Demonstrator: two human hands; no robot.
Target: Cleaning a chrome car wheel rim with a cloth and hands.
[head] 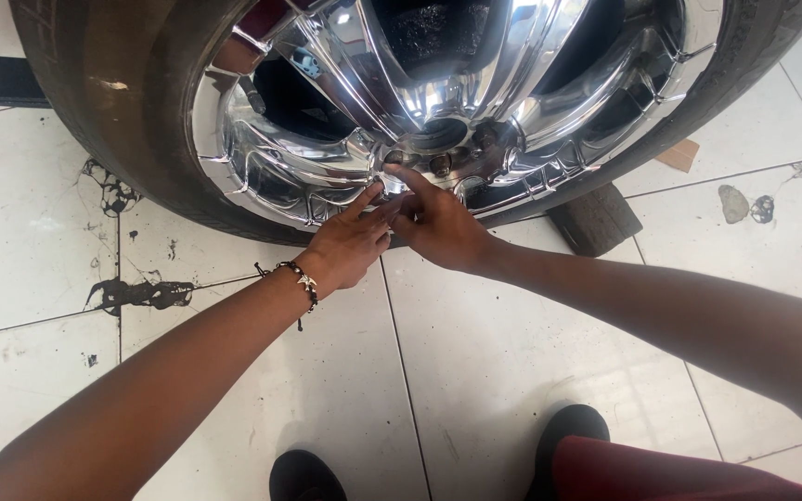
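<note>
Head view. I look down on a chrome wheel (pixel 438 111) mounted in a dark tyre (pixel 132 121), standing on a floor of white tiles (pixel 475 353) marked with dark stains at left.

Left hand (pixel 350 243) — I see it reaching up from the near left, a beaded bracelet (pixel 303 280) on the wrist, index finger stretched toward the lower edge of the wheel's hub. Its fingers are loosely extended and narrow together; I see nothing held in them.

Right hand (pixel 438 223) — it comes in from the near right and lies just beside the left hand, touching it at the fingers. Its index finger points up and left to a lug nut (pixel 394 160) at the lower left of the hub, with the fingertip at or on it. The other fingers are curled under; I cannot tell whether they enclose anything.

The lug nut sits in the ring of nuts around the hub centre (pixel 438 137), at the bottom middle of the wheel, directly far of both hands.

A dark wedge-shaped block (pixel 594 221) lies on the floor against the tyre at right, with a piece of cardboard (pixel 678 154) beyond it. At the near edge I see two black shoes (pixel 306 475) and a red trouser leg (pixel 661 473).
</note>
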